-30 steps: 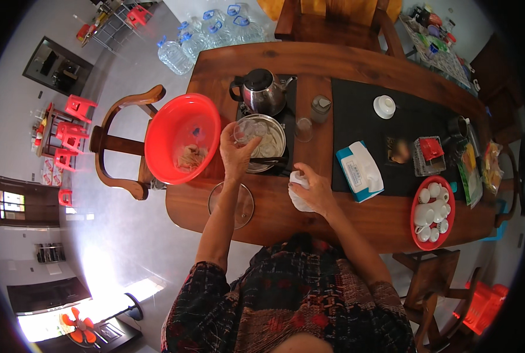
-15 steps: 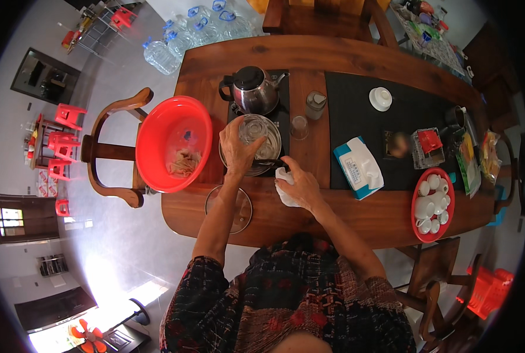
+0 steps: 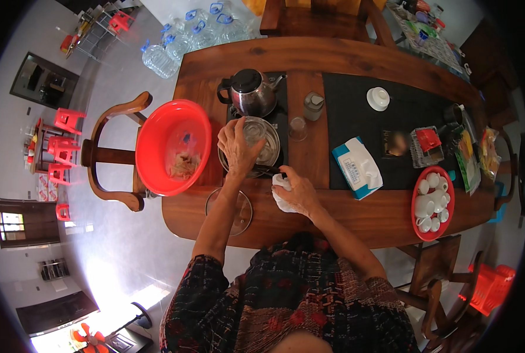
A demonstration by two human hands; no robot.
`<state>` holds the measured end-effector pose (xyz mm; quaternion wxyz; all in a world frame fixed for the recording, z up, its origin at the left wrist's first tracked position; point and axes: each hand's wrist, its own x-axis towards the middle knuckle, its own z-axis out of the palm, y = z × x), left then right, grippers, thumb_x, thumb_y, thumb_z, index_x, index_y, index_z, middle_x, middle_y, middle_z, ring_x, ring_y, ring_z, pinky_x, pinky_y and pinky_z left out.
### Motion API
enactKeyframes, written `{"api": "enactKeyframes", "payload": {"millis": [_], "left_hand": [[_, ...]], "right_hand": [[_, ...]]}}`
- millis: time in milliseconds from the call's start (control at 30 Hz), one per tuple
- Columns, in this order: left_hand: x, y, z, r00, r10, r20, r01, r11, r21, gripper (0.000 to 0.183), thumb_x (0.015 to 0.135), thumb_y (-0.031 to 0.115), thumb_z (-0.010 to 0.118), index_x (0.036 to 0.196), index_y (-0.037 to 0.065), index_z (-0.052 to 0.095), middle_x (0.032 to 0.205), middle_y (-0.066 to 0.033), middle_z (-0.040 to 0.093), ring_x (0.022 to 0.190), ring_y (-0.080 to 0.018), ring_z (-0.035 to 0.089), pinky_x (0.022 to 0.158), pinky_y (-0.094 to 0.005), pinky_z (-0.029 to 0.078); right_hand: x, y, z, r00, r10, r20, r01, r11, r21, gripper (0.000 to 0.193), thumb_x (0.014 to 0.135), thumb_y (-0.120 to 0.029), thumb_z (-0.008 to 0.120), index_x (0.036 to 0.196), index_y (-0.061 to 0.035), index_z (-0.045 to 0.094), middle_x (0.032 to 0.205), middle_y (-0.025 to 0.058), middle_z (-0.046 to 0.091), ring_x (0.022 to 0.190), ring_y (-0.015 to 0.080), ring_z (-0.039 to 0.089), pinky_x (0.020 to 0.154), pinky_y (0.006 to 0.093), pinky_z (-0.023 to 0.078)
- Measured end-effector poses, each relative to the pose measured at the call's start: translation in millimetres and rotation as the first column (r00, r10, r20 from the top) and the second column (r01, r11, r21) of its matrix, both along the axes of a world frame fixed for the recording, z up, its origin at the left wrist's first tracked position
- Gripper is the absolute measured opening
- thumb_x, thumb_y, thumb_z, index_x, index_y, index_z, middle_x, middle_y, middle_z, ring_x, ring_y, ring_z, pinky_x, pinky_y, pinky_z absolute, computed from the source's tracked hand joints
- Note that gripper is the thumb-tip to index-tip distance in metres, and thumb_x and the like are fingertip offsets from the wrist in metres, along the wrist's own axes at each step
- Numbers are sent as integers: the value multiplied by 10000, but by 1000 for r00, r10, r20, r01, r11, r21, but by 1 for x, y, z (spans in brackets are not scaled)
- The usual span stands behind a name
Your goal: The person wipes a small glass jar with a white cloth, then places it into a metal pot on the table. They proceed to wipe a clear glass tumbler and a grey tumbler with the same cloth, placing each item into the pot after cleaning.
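Note:
My left hand point(image 3: 238, 147) reaches over a round metal pot point(image 3: 272, 163), its thumb and fingers curved around a clear glass cup point(image 3: 254, 130). More glassware seems to sit in the pot, but the reflections blur it. To the right, my right hand point(image 3: 301, 193) grips a dark handle point(image 3: 268, 169) at the pot's near edge; whether it belongs to the pot or to a tool in it, I cannot tell. A crumpled white cloth or tissue point(image 3: 283, 197) is tucked under the same hand. Beneath my left forearm lies a glass lid point(image 3: 243, 212).
Behind the pot stands a steel kettle point(image 3: 253, 94). A red basin point(image 3: 150, 147) is at the left. Rightward are a small glass point(image 3: 298, 127), a grey-capped bottle point(image 3: 313, 107), a tissue pack point(image 3: 356, 167), a white lidded bowl point(image 3: 378, 99) and a red tray point(image 3: 418, 226) of white cups.
My right hand and the dark handle have shifted slightly down and to the left. My left hand stays at the glass cup, its fingers a little more spread.

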<state>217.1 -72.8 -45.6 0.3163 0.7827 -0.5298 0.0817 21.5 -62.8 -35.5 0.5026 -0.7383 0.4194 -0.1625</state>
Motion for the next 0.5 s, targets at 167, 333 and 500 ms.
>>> {"api": "enactKeyframes", "payload": {"millis": [167,333,500], "left_hand": [[-4,0,13,1000,-12,-15,12,999,34,794,596,339,799,1280,112,465,1239,-125,449,1168,-343,359,963,-479,288],[-29,-16,34,985,-145,95,149,988,-44,720,596,356,802,1216,113,527,1213,-95,478,1133,-314,395,945,-472,275],[-61,-57,32,906,-345,245,304,934,190,598,572,288,796,1090,91,570,1036,-62,551,1065,-265,455,901,-440,295]], "right_hand": [[-15,-3,0,1000,-7,13,7,1000,24,520,763,-304,682,1195,-86,493,972,210,639,875,398,622,759,433,486],[-58,1,-2,996,-18,87,5,990,143,451,772,-312,686,1116,-55,545,948,214,641,880,386,623,747,402,487],[-95,11,-1,984,-164,68,156,981,119,385,782,-266,692,1047,-7,589,911,204,643,845,304,641,740,352,487]]}}
